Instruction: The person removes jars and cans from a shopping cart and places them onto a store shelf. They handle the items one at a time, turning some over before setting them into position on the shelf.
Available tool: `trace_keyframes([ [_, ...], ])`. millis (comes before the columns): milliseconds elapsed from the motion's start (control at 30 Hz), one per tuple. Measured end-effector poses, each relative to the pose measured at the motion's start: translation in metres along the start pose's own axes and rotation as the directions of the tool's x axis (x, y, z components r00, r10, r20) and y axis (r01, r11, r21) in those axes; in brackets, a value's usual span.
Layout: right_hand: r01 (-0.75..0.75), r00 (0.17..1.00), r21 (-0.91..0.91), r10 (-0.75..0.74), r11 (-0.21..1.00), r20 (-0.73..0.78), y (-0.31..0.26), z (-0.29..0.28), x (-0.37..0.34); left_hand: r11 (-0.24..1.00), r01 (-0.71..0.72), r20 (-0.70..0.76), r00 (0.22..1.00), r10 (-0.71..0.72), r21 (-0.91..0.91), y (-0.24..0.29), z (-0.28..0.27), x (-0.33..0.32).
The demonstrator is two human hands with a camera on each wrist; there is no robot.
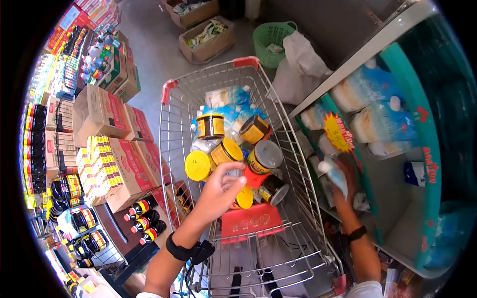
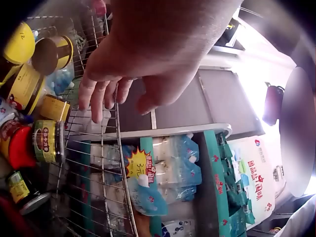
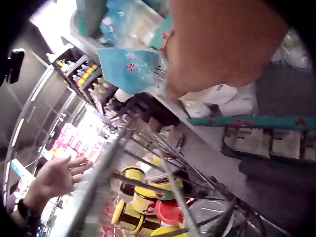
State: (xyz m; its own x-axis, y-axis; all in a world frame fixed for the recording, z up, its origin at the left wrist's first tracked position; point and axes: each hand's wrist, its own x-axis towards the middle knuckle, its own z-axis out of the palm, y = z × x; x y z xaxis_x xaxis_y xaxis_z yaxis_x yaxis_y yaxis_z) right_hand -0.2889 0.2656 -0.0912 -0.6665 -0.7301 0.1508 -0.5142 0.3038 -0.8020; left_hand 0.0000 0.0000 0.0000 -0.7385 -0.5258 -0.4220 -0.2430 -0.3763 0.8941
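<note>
My right hand (image 1: 349, 174) grips a blue and white pouch (image 1: 335, 178) with a white spout cap, between the cart's side and the shelf. In the right wrist view the pouch (image 3: 129, 71) sticks out past the fingers, its blue end outward. Over the shopping cart (image 1: 298, 196) hangs my left hand (image 1: 218, 192), fingers loosely bent and holding nothing. Beneath it lie several jars, among them a yellow-lidded jar (image 1: 198, 166) and a dark jar (image 1: 274, 190). Blue pouches (image 1: 226, 113) fill the cart's far end, and a red box (image 1: 251, 220) lies at the near end.
On the right, a teal-edged shelf (image 1: 422, 174) holds more blue and white pouches (image 1: 380, 121) and a yellow starburst price sign (image 1: 338, 132). Cartons (image 1: 131, 171) and dark bottles (image 1: 145, 221) line the left side. Beyond the cart stand a green basket (image 1: 268, 54) and a white sack (image 1: 300, 74).
</note>
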Motion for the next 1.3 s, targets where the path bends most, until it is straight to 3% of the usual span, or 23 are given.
trace_keyframes([
  [33,-0.068,0.996,-0.057,0.065,0.996,-0.062,-0.008,-0.001,0.0,0.999,-0.02,0.021,1.0,0.02,0.025,0.01,0.007,0.0],
  [67,-0.065,0.985,-0.171,0.036,0.983,-0.166,-0.016,0.001,0.008,0.998,-0.04,0.043,0.998,0.037,0.049,0.02,0.013,0.0],
  [167,-0.249,0.942,0.081,0.261,0.965,-0.211,0.029,0.025,0.02,0.969,-0.167,0.15,0.979,0.14,0.18,0.01,0.026,0.032],
  [200,-0.297,0.921,0.124,0.318,0.947,-0.226,0.03,0.025,0.029,0.959,-0.248,0.112,0.966,0.234,0.135,0.004,0.037,0.04],
  [300,-0.266,0.947,0.156,0.288,0.951,-0.145,0.048,0.017,0.04,0.942,-0.301,0.148,0.949,0.28,0.149,-0.002,0.06,0.065],
  [333,-0.278,0.939,0.195,0.308,0.941,-0.151,0.044,0.018,0.042,0.955,-0.264,0.13,0.96,0.248,0.132,0.001,0.072,0.07],
  [433,-0.335,0.927,0.179,0.358,0.925,-0.111,0.024,0.02,0.045,0.919,-0.363,0.17,0.926,0.338,0.151,-0.003,0.094,0.091],
  [600,-0.332,0.922,0.289,0.374,0.898,-0.1,0.022,0.031,0.065,0.621,-0.555,0.284,0.827,0.485,0.554,-0.012,0.12,0.131],
  [700,-0.376,0.916,0.296,0.4,0.878,-0.024,0.039,0.034,0.072,0.348,-0.586,0.383,0.776,0.501,0.732,-0.016,0.136,0.154],
  [800,-0.375,0.922,0.285,0.388,0.882,0.012,0.055,0.032,0.065,0.181,-0.459,0.372,0.851,0.371,0.87,-0.012,0.155,0.169],
  [867,-0.327,0.943,0.251,0.33,0.911,0.03,0.064,0.034,0.058,0.47,-0.342,0.342,0.935,0.089,0.814,0.002,0.163,0.184],
  [900,-0.284,0.959,0.218,0.282,0.934,0.042,0.072,0.038,0.057,0.587,-0.247,0.343,0.937,-0.057,0.771,0.007,0.166,0.193],
  [933,-0.237,0.971,0.186,0.231,0.953,0.052,0.084,0.043,0.057,0.624,-0.277,0.392,0.918,-0.051,0.73,0.001,0.172,0.203],
  [1000,-0.283,0.959,0.337,0.27,0.898,0.085,0.146,0.049,0.055,0.697,-0.328,0.489,0.871,-0.037,0.637,-0.019,0.18,0.223],
  [1067,-0.282,0.959,0.359,0.267,0.89,0.093,0.153,0.046,0.055,0.691,-0.387,0.489,0.871,0.055,0.611,-0.027,0.182,0.227],
  [1133,-0.228,0.974,0.26,0.216,0.938,0.074,0.102,0.039,0.063,0.674,-0.399,0.469,0.879,0.086,0.622,-0.037,0.187,0.237],
  [1233,-0.193,0.981,0.167,0.192,0.967,0.022,0.089,0.046,0.061,0.659,-0.372,0.416,0.904,0.098,0.654,-0.05,0.194,0.251],
  [1300,-0.202,0.967,0.279,0.237,0.939,-0.098,0.086,0.052,0.054,0.673,-0.409,0.399,0.899,0.182,0.616,-0.054,0.194,0.251],
])
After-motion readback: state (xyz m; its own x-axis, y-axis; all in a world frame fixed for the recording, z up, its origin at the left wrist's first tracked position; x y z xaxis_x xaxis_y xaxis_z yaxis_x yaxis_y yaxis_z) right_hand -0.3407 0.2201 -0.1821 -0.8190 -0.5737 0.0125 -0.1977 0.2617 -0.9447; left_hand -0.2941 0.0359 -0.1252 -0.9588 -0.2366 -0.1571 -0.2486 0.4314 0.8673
